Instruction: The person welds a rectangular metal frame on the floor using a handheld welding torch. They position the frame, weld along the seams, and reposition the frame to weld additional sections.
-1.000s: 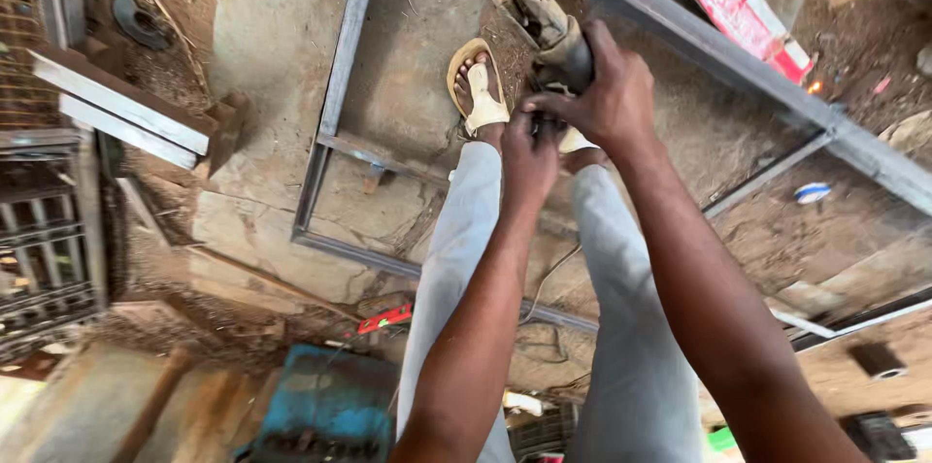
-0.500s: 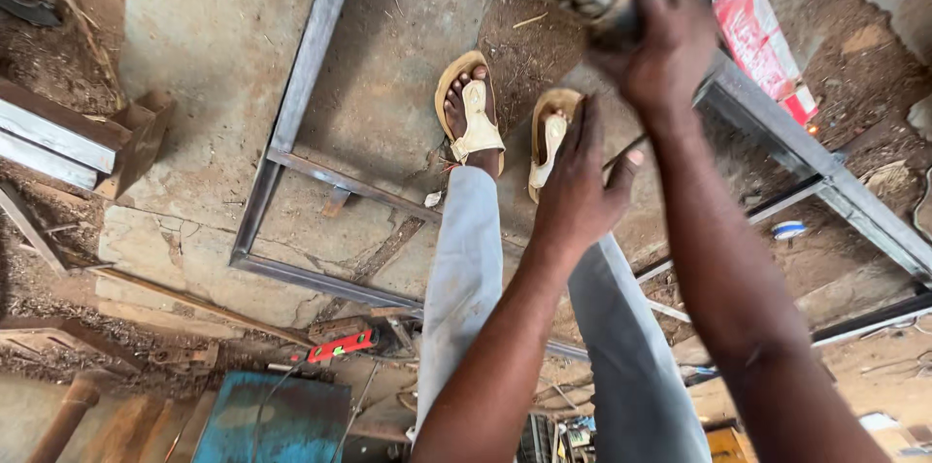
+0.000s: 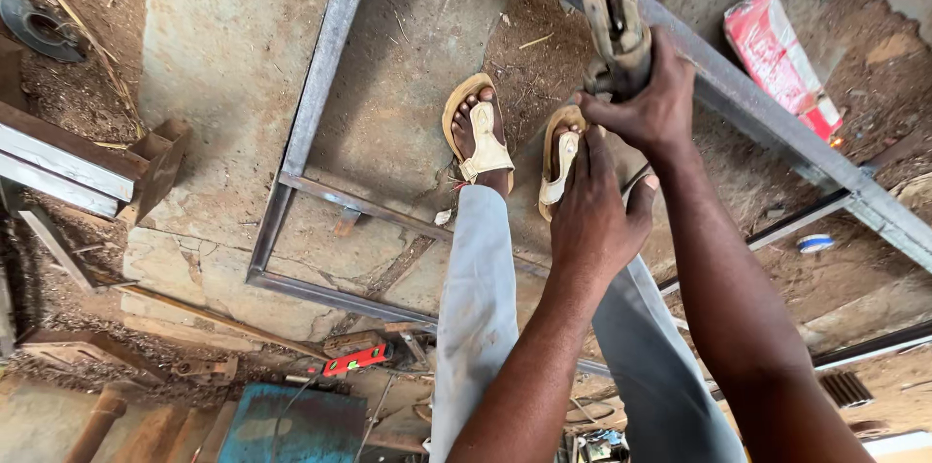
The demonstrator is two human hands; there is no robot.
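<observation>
Packed dirt and a cracked concrete slab [image 3: 228, 65] carry a welded frame of grey steel tubing [image 3: 320, 104]. Over its far rail the right hand [image 3: 649, 106] clenches a grimy, dust-caked power tool [image 3: 615, 28], probably an angle grinder, whose long body points up and away from the person. The left hand [image 3: 594, 215] hangs just below and nearer the body, fingers loosely spread, grasping nothing visible. Tan sandals [image 3: 482, 133] stand inside the frame; a red packet [image 3: 782, 60] lies beyond.

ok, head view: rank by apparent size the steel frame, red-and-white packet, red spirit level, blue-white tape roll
1. steel frame
2. red-and-white packet
3. red spirit level
4. blue-white tape roll
Apparent size only; distance from the camera differs.
</observation>
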